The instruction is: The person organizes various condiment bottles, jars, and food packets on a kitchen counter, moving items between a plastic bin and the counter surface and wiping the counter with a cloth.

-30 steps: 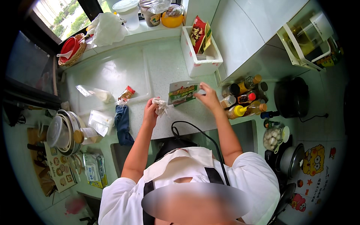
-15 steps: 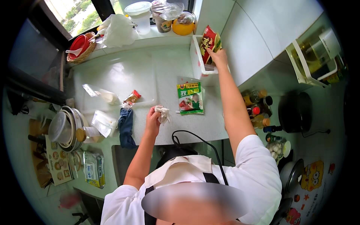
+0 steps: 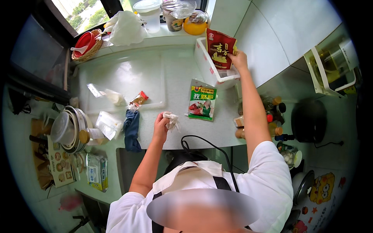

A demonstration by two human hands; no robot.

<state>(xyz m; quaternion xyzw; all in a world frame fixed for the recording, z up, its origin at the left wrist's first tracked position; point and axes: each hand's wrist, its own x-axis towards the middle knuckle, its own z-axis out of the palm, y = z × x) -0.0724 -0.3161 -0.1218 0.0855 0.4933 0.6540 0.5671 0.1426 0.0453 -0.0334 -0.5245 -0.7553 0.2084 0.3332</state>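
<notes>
My right hand [image 3: 239, 61] grips the right edge of a dark red packet [image 3: 220, 48], its front turned up toward me, over a white box [image 3: 208, 64] at the far right of the counter. More packaging lies in the box, partly covered by the packet. Low over the counter, my left hand [image 3: 160, 123] is closed round a crumpled white cloth or tissue [image 3: 171, 120]. Between the two hands a green and white packet [image 3: 202, 101] rests flat. Left of my left hand lie a small red and gold packet [image 3: 139, 99] and a folded dark blue cloth [image 3: 132, 130].
Stacked bowls and a strainer [image 3: 74, 128] stand at the left, beside a white tissue pack [image 3: 108, 124]. Bottles [image 3: 272, 114] crowd under my right forearm. A black cable [image 3: 208, 141] loops at the counter's front edge. Tubs [image 3: 149, 17] line the windowsill.
My right hand has raised and turned the red packet, so its front now shows. The box looks slightly rotated. My left hand still holds the crumpled white piece.
</notes>
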